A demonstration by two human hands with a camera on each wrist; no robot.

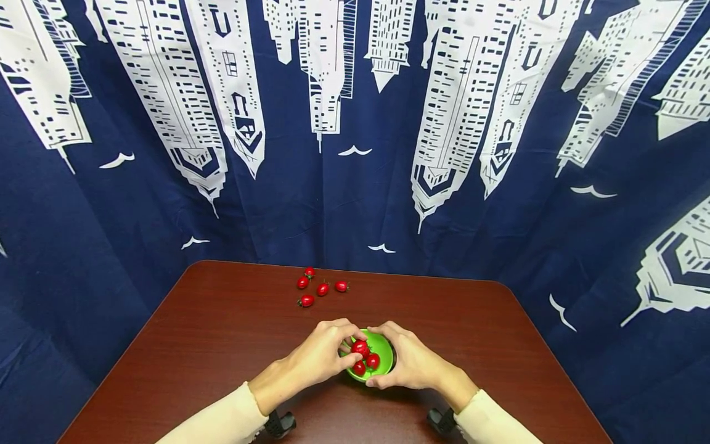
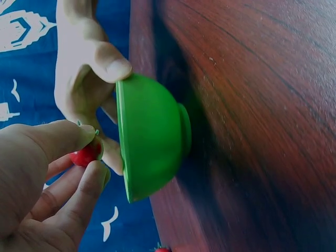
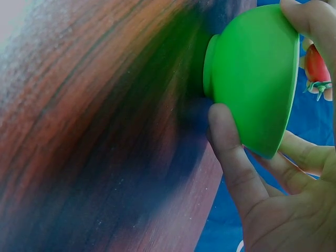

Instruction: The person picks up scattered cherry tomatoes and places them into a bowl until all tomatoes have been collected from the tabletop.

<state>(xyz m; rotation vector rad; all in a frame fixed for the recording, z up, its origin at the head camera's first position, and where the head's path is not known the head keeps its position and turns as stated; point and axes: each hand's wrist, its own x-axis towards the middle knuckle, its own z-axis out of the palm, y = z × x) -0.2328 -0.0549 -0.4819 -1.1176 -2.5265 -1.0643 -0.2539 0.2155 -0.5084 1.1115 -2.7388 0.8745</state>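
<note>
Between the thumb and fingers of my left hand point(image 1: 318, 353) a red cherry tomato point(image 2: 86, 154) with a green stem is pinched, over the mouth of a small green bowl point(image 1: 383, 346). My right hand point(image 1: 416, 361) holds that bowl from its right side, thumb at the near rim and fingers spread along the far side. Inside lie a cherry tomato point(image 1: 373, 361) and another cherry tomato point(image 1: 359, 368), seen in the head view. Both wrist views show the bowl from the side, its foot close over the table and its inside hidden.
Several loose cherry tomatoes point(image 1: 306, 300) lie near the far edge of the brown wooden table point(image 1: 444, 308), left of centre. Behind the table hangs a dark blue curtain point(image 1: 299, 203) printed with white buildings and birds.
</note>
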